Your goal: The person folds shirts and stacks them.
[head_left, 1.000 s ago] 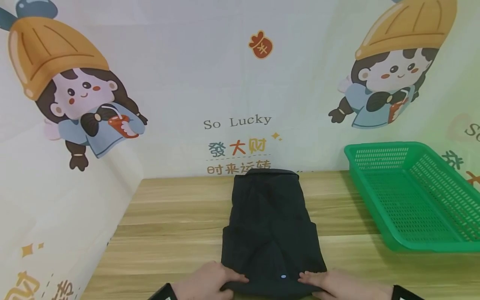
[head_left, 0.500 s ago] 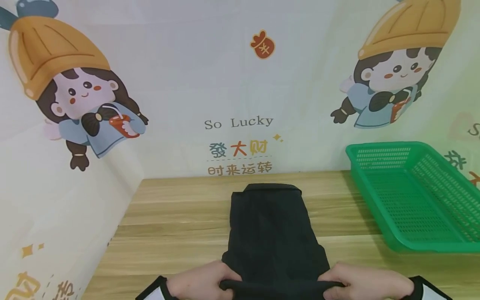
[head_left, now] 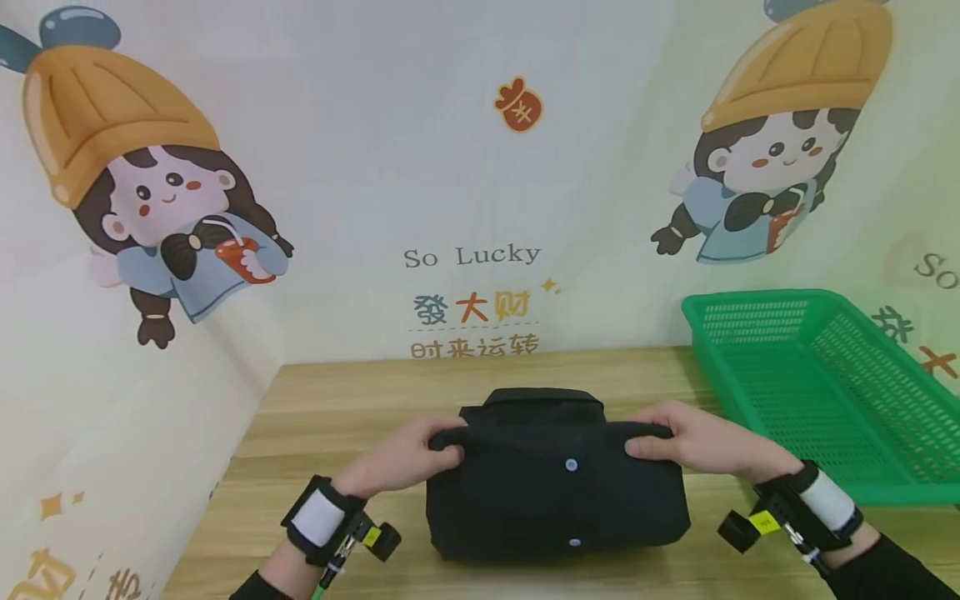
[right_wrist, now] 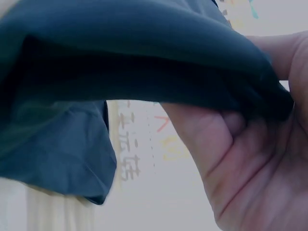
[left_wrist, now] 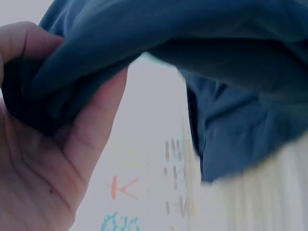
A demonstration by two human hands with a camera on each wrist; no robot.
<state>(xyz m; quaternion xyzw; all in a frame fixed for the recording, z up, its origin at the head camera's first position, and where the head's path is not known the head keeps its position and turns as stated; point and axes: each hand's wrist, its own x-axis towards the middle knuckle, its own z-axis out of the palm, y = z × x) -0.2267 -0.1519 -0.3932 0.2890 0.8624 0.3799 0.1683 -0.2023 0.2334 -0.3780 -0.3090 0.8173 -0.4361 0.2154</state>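
A folded black button-up shirt point(head_left: 510, 500) is in the middle of the head view, its near part raised, with two light buttons showing on the front. My left hand point(head_left: 401, 457) grips the raised fold at its left end, thumb on the near side. At the fold's right end my right hand point(head_left: 701, 437) pinches the cloth the same way. In the left wrist view the shirt point(left_wrist: 159, 29) bunches between thumb and fingers. The right wrist view shows the shirt point(right_wrist: 144, 62) held likewise, with its far part hanging below the fold. The shirt's far strip lies behind the raised part, mostly hidden.
A green plastic basket point(head_left: 738, 400) with perforated sides stands on the right of the wooden table point(head_left: 330, 400), close to my right hand. A printed cloth backdrop point(head_left: 360, 167) rises along the back and left. Wrist straps with small cameras are on both arms.
Both hands were low at the shirt's near edge, the right fingers first flat on it. They then gripped that edge and have lifted it up and away, bringing the buttoned front into view.
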